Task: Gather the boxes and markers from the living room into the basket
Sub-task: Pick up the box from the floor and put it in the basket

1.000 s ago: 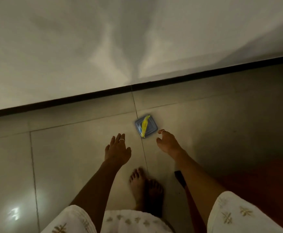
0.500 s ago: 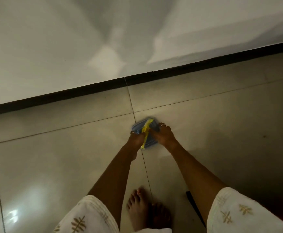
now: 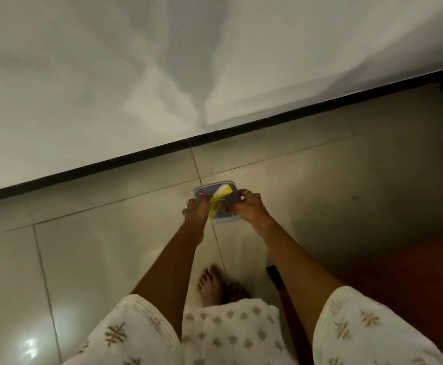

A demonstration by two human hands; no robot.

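Where the pale wall (image 3: 109, 75) meets the ground, a black skirting strip (image 3: 268, 119) runs diagonally across the view, and below it lies a glossy tiled floor (image 3: 96, 259) with thin grout lines. A reddish-brown surface (image 3: 413, 272) occupies the lower right; its nature cannot be determined. The person stands barefoot, one foot (image 3: 211, 287) visible between the forearms, and wears a white garment (image 3: 228, 335) printed with small tan motifs, sleeves ending near the elbows.

A small blue box (image 3: 224, 187) with a clear rim and a yellow band across its lid is held between both hands, low over the floor near the skirting; whether it touches the tiles cannot be told. The left hand (image 3: 196, 206) has its grip closed on the box's left edge, fingers curled over the lid, rings visible. The right hand (image 3: 249, 206) has its grip closed on the right edge, thumb and fingers pinching the lid, a ring on one finger.
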